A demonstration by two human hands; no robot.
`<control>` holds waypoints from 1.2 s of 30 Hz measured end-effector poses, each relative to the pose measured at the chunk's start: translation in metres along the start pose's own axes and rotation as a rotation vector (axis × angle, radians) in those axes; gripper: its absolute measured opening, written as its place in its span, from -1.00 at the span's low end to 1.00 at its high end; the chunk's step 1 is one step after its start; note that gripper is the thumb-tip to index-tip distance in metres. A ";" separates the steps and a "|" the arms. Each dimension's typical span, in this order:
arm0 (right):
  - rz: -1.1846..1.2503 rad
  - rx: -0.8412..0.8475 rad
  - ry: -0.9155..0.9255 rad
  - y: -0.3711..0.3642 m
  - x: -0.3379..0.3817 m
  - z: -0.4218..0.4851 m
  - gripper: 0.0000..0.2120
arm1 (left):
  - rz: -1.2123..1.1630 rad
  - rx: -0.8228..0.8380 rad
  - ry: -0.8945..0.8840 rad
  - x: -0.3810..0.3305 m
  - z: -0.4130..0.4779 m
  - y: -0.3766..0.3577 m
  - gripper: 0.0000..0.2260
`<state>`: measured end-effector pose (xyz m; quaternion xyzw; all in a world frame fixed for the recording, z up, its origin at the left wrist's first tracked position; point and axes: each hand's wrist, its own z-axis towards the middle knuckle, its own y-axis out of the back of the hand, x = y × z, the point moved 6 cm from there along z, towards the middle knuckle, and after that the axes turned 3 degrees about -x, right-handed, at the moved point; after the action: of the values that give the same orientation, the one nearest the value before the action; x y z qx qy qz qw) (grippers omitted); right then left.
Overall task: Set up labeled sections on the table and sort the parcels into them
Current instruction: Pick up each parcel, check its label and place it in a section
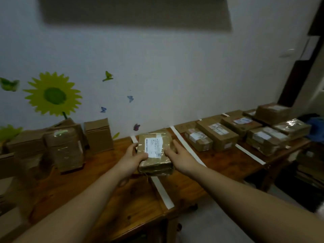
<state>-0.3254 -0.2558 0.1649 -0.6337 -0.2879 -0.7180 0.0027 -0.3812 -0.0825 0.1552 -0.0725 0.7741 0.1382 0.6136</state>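
Parcel [155, 151], brown and tape-wrapped, is being held between both my hands in the head view. My left hand [133, 159] is gripping its left side, thumb on top. My right hand [180, 158] is holding its right side, fingers lying over the top.

It is sitting over the middle of the table [122, 199], above one white strip [162, 192], nearer the far edge. I cannot tell whether it is resting or lifted.

Its long axis is running from the near edge toward the far edge, with the white label [154, 146] facing up.

I judge I am sorting. Sorted parcels [217, 135] are lying toward the right end, and unsorted boxes [66, 148] are standing at the left end. Next I would need to read the label and choose a section.
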 end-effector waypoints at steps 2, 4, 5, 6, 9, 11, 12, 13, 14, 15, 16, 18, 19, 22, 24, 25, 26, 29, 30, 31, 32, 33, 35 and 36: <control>-0.003 0.020 -0.024 0.017 -0.023 -0.003 -0.57 | 0.026 0.018 0.048 0.011 0.009 -0.030 -0.45; -0.048 0.055 -0.047 0.030 -0.044 -0.001 -0.33 | 0.037 0.035 0.098 0.020 0.018 -0.052 -0.47; -0.082 0.076 -0.052 0.034 -0.052 0.000 -0.19 | 0.042 0.040 0.112 0.024 0.025 -0.061 -0.47; -0.114 0.086 -0.048 0.038 -0.060 0.003 -0.11 | 0.048 0.047 0.124 0.027 0.033 -0.069 -0.47; -0.152 0.071 -0.048 0.047 -0.082 0.022 -0.09 | 0.068 0.072 0.163 0.038 0.061 -0.086 -0.47; -0.178 0.068 -0.059 0.051 -0.096 0.043 -0.11 | 0.067 0.086 0.180 0.046 0.083 -0.093 -0.46; -0.187 0.077 -0.069 0.050 -0.104 0.055 -0.13 | 0.066 0.091 0.184 0.050 0.095 -0.095 -0.46; -0.205 0.089 -0.076 0.050 -0.111 0.068 -0.17 | 0.065 0.092 0.189 0.054 0.108 -0.097 -0.46; -0.232 0.095 -0.080 0.049 -0.118 0.081 -0.20 | 0.062 0.094 0.195 0.057 0.121 -0.098 -0.45; -0.263 0.098 -0.086 0.048 -0.125 0.095 -0.22 | 0.056 0.096 0.201 0.061 0.135 -0.098 -0.44; -0.287 0.100 -0.092 0.047 -0.133 0.109 -0.23 | 0.047 0.099 0.209 0.064 0.148 -0.099 -0.43; -0.314 0.104 -0.103 0.045 -0.147 0.134 -0.24 | 0.027 0.098 0.237 0.072 0.174 -0.101 -0.42; -0.321 0.109 -0.102 0.043 -0.155 0.146 -0.24 | 0.010 0.091 0.256 0.077 0.186 -0.102 -0.41; -0.333 0.148 -0.079 0.034 -0.177 0.176 -0.26 | -0.017 0.075 0.290 0.092 0.215 -0.105 -0.39; -0.354 0.166 -0.074 0.029 -0.193 0.191 -0.31 | 0.015 0.060 0.288 0.103 0.231 -0.108 -0.38; -0.380 0.175 -0.068 0.027 -0.201 0.199 -0.35 | 0.025 0.052 0.297 0.108 0.238 -0.110 -0.38; -0.410 0.188 -0.058 0.025 -0.209 0.207 -0.38 | 0.024 0.049 0.311 0.114 0.245 -0.112 -0.39; -0.489 0.268 -0.033 0.020 -0.233 0.230 -0.44 | 0.054 0.066 0.333 0.127 0.266 -0.125 -0.39; -0.531 0.313 -0.024 0.019 -0.241 0.236 -0.44 | 0.087 0.063 0.320 0.131 0.271 -0.131 -0.39; -0.582 0.360 -0.019 0.018 -0.250 0.242 -0.44 | 0.128 0.045 0.301 0.133 0.276 -0.136 -0.39; -0.636 0.398 -0.014 0.018 -0.258 0.248 -0.42 | 0.161 0.011 0.281 0.135 0.280 -0.140 -0.38; -0.697 0.420 0.000 0.020 -0.264 0.255 -0.39 | 0.183 -0.027 0.259 0.135 0.285 -0.144 -0.38; -0.843 0.436 0.073 0.025 -0.272 0.273 -0.36 | 0.221 -0.065 0.191 0.131 0.297 -0.152 -0.39; -0.909 0.446 0.119 0.028 -0.273 0.283 -0.35 | 0.247 -0.064 0.159 0.127 0.305 -0.156 -0.39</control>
<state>-0.0037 -0.2599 -0.0641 -0.3865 -0.6800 -0.6026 -0.1584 -0.0835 -0.1315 -0.0507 -0.0073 0.8185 0.2309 0.5260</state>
